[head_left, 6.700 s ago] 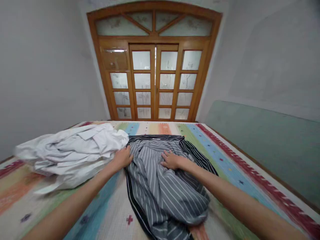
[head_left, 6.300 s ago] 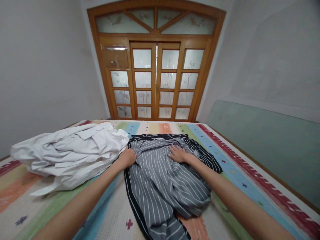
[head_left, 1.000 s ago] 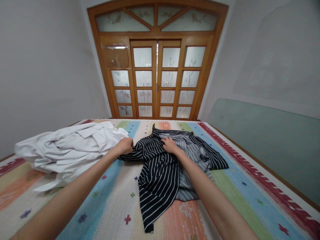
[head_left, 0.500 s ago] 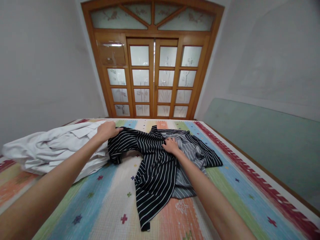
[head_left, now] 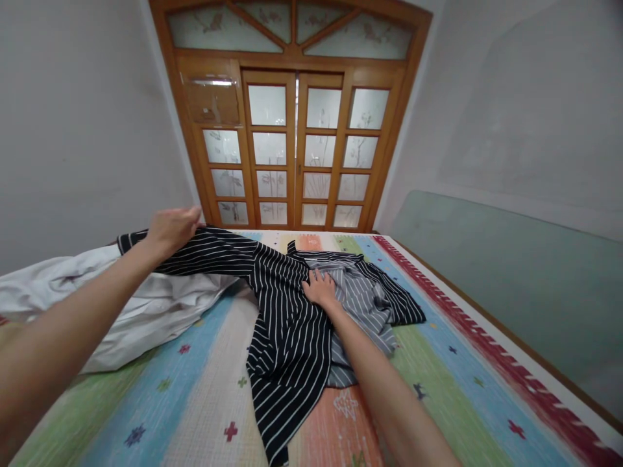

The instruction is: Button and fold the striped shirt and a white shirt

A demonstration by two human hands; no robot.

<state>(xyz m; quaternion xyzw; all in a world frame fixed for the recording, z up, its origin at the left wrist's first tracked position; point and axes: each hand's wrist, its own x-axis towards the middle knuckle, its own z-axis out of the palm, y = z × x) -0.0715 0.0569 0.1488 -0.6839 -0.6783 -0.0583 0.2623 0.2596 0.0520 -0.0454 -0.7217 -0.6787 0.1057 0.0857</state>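
A black shirt with white stripes [head_left: 292, 344] lies spread across the bed, its paler grey inner side [head_left: 363, 305] showing on the right. My left hand [head_left: 172, 228] is closed on the shirt's left sleeve [head_left: 219, 250] and holds it raised and stretched out to the left. The sleeve's cuff end hangs over a crumpled white garment [head_left: 160, 311]. On the middle of the shirt, where black cloth meets grey, my right hand [head_left: 318, 287] rests with fingers spread. The shirt's other sleeve [head_left: 402, 298] lies to the right of that hand.
A multicoloured striped sheet [head_left: 204, 402] covers the bed. The pale green board [head_left: 496, 272] stands along the right side against the wall. Beyond the far edge are wooden doors with glass panes [head_left: 296, 149]. A grey wall [head_left: 82, 130] rises on the left.
My left hand has moved left and up, drawing the sleeve out straight over the white garment, which has shifted. My right hand stays on the shirt's middle.
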